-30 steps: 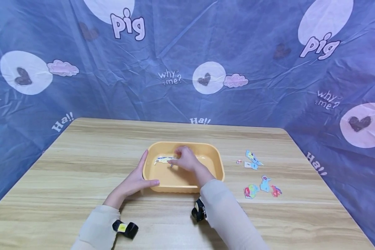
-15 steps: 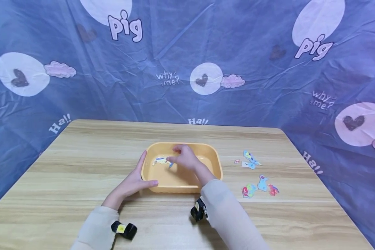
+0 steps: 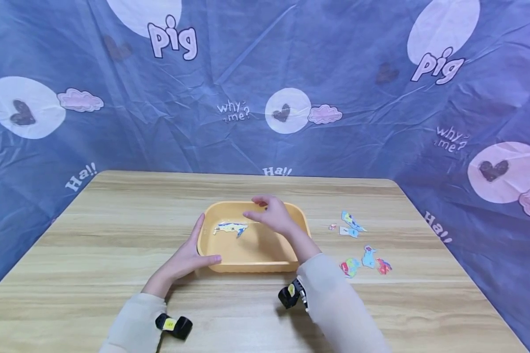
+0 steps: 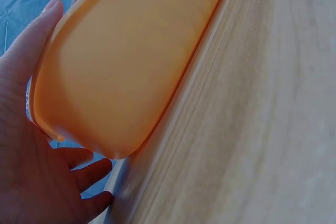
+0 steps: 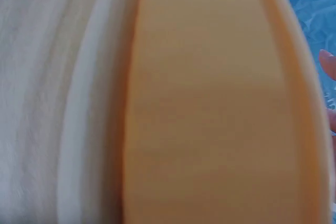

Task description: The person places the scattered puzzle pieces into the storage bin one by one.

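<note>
In the head view a yellow-orange plastic tray (image 3: 256, 267) sits on the table. My left hand (image 3: 187, 257) holds its left end, the thumb at the front rim and the fingers along the side; the left wrist view has the thumb (image 4: 37, 32) against the rim and other fingers bent by the corner. A thin, pale, blue-edged cutout piece (image 3: 230, 228) lies flat in the tray's left part. Over the tray's right half hovers my right hand (image 3: 274, 215), thumb and fingers apart, nothing visible between them. Only fingertips of it show past the rim in the right wrist view.
Right of the tray, several small colourful cutout pieces lie on the wooden table (image 3: 424, 304): a blue-yellow one (image 3: 352, 220), a light blue one (image 3: 368, 257), a red one (image 3: 384, 266) and a green-red one (image 3: 349, 267). A blue printed cloth (image 3: 247, 147) hangs behind.
My right hand has lifted off the pale cutout and drawn back to the right, leaving it uncovered in the tray. The left hand stays on the tray. The head view has shifted slightly.
</note>
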Motion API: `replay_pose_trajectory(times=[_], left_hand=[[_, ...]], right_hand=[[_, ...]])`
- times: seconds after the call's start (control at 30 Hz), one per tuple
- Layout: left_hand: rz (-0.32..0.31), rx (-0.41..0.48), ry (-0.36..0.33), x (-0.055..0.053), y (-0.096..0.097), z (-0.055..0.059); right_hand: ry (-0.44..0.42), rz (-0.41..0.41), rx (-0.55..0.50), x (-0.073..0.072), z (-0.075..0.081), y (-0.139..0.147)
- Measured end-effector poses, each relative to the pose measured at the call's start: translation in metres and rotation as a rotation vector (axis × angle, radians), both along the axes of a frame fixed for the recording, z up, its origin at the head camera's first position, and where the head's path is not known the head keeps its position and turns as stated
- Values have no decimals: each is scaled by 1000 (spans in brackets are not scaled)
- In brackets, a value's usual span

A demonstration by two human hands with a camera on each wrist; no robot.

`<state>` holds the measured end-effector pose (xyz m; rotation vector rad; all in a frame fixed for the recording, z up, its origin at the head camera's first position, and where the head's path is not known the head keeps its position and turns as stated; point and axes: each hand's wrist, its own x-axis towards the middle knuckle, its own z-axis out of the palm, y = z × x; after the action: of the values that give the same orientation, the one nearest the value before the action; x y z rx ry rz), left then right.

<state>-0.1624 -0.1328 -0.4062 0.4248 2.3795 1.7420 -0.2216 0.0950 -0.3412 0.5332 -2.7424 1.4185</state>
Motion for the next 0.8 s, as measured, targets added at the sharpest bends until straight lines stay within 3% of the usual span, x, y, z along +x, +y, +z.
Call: replay_pose_trajectory(times=[0.33, 0.8], left_hand=[[8, -13, 17, 2, 0, 1], [-5, 8, 13, 1, 0, 1]], right_hand=[[72, 19, -63, 9, 22, 18], [153, 3, -90, 28, 38, 62]])
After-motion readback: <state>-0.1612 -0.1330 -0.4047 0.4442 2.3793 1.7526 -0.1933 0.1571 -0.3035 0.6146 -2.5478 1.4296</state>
